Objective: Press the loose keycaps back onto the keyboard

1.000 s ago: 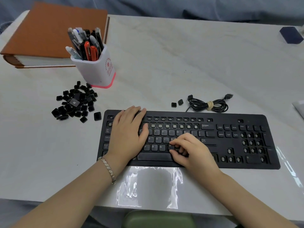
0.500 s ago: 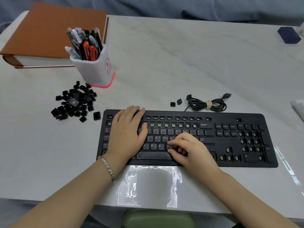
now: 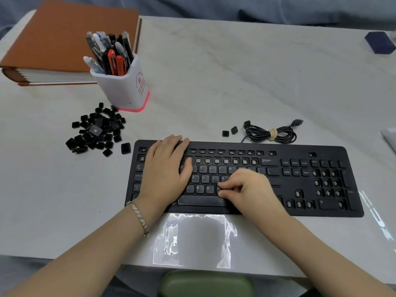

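Left hand (image 3: 165, 168) lies flat with straight fingers, palm down on the keyboard (image 3: 289, 147) and holding nothing, just pinning the board to the table (image 3: 235, 71). Right hand (image 3: 246, 189) is curled tight. Its thumb and fingertips bunch on one keycap (image 3: 218, 188) in the bottom letter row, right beside the left thumb. Most of that cap is hidden under the fingers, so I can't say whether it's fully seated.

Plenty of bare stems show beyond the right hand, in the number row ahead of the knuckles and across the pad further out.

- **Crooked press:** if the cap goes down tilted, one corner clips and the other rides high, and a harder push could bend the stem.
- **Wrong slot:** the fingers cover the legend, so the cap could end up in the wrong place without anyone noticing.
- **Board sliding:** if the left hand lifts, the push could skate the board.
- **Caps knocked off:** the loose keycaps (image 3: 96, 131) are piled just outside the left hand, and two strays (image 3: 229, 131) sit ahead of the right hand. A careless wrist sweep could scatter them off the edge.
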{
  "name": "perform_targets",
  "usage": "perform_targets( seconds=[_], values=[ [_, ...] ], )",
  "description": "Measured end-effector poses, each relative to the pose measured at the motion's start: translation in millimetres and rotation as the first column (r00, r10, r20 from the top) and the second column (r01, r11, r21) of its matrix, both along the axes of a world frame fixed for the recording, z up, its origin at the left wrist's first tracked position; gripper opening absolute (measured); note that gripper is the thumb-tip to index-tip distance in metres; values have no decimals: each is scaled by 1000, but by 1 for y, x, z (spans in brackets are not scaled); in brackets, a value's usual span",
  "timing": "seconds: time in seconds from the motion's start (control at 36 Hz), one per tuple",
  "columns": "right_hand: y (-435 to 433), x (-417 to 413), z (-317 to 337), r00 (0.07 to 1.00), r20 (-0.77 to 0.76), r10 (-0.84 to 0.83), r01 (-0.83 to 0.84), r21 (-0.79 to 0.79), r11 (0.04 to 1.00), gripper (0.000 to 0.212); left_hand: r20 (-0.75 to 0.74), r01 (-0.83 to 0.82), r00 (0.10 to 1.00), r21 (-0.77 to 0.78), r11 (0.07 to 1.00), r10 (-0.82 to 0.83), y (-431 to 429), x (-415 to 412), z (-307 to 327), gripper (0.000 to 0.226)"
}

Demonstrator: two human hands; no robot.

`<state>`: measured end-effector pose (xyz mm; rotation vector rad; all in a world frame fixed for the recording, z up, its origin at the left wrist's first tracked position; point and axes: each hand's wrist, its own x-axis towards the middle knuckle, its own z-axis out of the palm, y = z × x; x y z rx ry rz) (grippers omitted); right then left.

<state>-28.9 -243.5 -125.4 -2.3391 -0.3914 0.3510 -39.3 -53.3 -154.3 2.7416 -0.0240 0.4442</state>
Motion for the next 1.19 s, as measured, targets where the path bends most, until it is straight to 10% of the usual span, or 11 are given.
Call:
perform_targets(
  seconds=[0.28, 0.44, 0.58, 0.89, 1.19],
  values=[
    [-2, -27, -17, 927, 375, 23, -26, 3, 1000, 28, 1, 1, 1000, -1, 1000, -1, 0, 0, -1, 45],
    [-10, -4, -1, 985, 134, 108, -115, 46, 992, 18, 9, -1, 1000, -9, 1000, 1, 1, 0, -1, 45],
    [-8, 52, 25, 952, 307, 18, -18, -5, 1000, 16, 9, 1, 1000, -24, 1000, 0, 0, 0, 0, 44],
    [22, 128, 20, 918, 126, 376, -227, -611, 758, 34, -20, -8, 1000, -30, 1000, 7, 0, -1, 2, 44],
    [15, 126, 14, 915, 101, 391, -289, -513, 808, 27, 3, -4, 1000, -35, 999, 4, 0, -1, 2, 43]
  ],
)
